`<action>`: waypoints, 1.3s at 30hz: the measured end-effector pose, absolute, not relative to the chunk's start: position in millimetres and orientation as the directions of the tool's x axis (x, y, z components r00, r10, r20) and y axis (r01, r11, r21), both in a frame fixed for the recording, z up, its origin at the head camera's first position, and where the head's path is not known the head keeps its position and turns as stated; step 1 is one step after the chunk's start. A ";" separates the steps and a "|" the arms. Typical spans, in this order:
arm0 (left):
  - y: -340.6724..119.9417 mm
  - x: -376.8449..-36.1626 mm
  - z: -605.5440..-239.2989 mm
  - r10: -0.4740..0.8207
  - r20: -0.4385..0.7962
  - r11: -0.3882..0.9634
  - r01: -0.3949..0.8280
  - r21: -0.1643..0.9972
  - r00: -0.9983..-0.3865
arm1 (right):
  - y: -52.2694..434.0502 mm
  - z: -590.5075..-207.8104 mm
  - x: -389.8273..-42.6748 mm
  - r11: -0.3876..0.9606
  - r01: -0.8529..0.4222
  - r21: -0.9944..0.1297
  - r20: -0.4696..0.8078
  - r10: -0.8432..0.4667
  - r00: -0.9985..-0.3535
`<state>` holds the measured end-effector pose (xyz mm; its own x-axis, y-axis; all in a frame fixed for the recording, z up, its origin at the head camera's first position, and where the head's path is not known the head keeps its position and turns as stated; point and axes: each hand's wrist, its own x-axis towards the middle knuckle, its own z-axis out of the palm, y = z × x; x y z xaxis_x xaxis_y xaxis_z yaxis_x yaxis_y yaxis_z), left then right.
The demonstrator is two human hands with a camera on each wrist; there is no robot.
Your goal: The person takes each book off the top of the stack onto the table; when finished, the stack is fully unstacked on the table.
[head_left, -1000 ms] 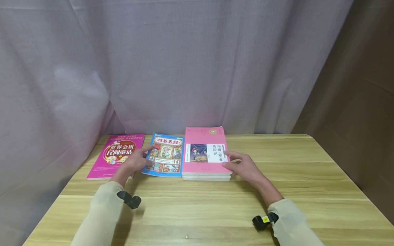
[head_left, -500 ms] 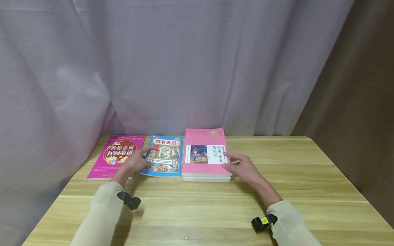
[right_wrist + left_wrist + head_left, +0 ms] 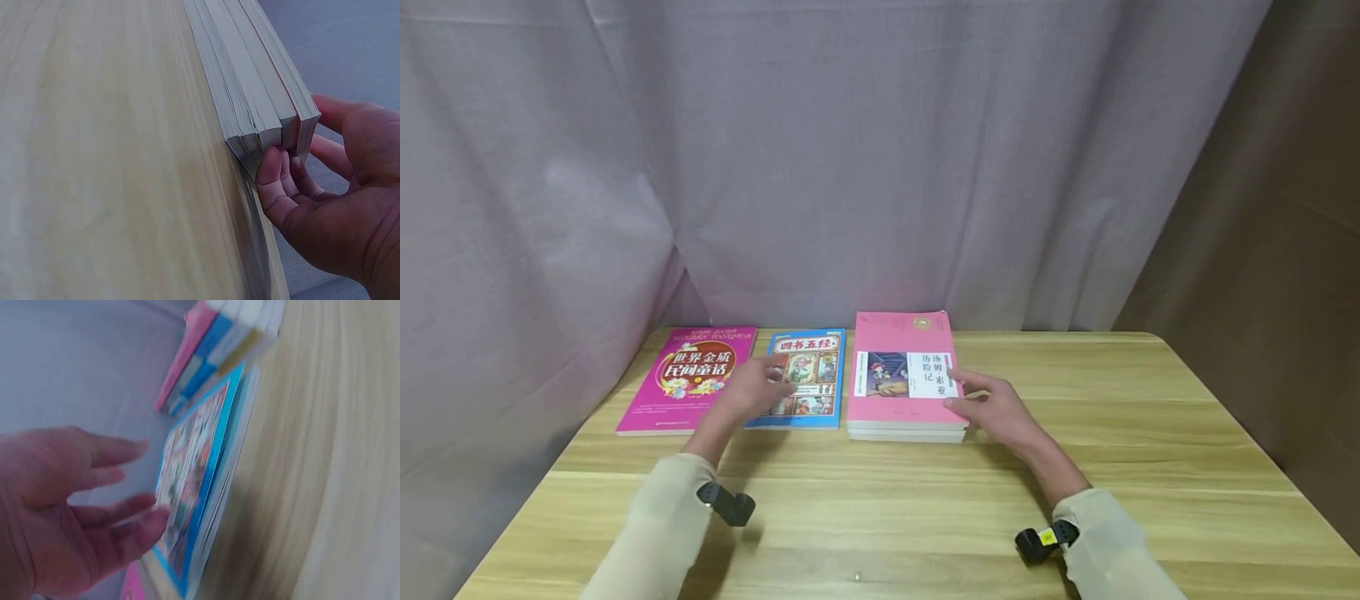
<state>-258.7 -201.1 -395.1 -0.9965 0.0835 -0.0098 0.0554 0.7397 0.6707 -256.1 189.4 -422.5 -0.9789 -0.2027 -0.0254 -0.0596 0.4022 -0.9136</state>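
A blue picture book (image 3: 808, 375) lies flat between a magenta book (image 3: 688, 375) and a stack of three books with a pink cover on top (image 3: 898, 400). My left hand (image 3: 752, 390) rests on the blue book's left part with its fingers straight; the left wrist view shows the fingers (image 3: 134, 519) touching the blue book (image 3: 200, 475). My right hand (image 3: 992, 406) holds the stack's near right corner. In the right wrist view its fingertips (image 3: 275, 172) curl against the stack's page edges (image 3: 250, 94), and one digit lies over the top cover.
The books sit in a row at the back of a wooden table (image 3: 925, 508), close to a grey curtain (image 3: 850, 167). A brown wall (image 3: 1262, 250) stands at the right. Black wrist cameras (image 3: 726, 504) show on both sleeves.
My left hand has slid right, further onto the blue book, and that book has turned a little to lie square with the stack. The right hand has stayed at the stack's corner.
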 end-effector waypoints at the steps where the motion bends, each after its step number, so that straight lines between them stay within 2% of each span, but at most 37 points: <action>1: -196.8 -258.1 -396.4 0.109 -0.018 0.695 0.063 0.716 -0.994 | 189.4 -422.8 -256.1 0.403 -0.061 -0.913 -0.025 -0.204 -0.979; 5: -178.6 -256.0 -402.7 0.208 -0.066 0.503 0.049 0.863 -0.976 | 190.0 -424.2 -257.0 0.406 -0.065 -0.912 -0.021 -0.205 -0.979; 7: -170.8 -255.9 -407.0 0.250 -0.081 0.432 0.036 0.901 -0.965 | 190.3 -424.6 -257.7 0.409 -0.066 -0.910 -0.020 -0.203 -0.979; 17: -145.8 -255.0 -422.3 0.334 -0.124 0.284 -0.025 0.958 -0.934 | 190.0 -425.0 -259.9 0.437 -0.043 -0.899 -0.042 -0.183 -0.982; 29: -139.2 -255.4 -432.4 0.340 -0.117 0.265 -0.025 0.964 -0.933 | 199.7 -423.2 -261.9 0.447 -0.003 -0.895 -0.085 -0.177 -0.981; 39: -134.4 -257.0 -430.9 0.323 -0.112 0.314 -0.006 0.949 -0.940 | 213.9 -418.8 -263.8 0.395 0.012 -0.918 -0.124 -0.257 -0.958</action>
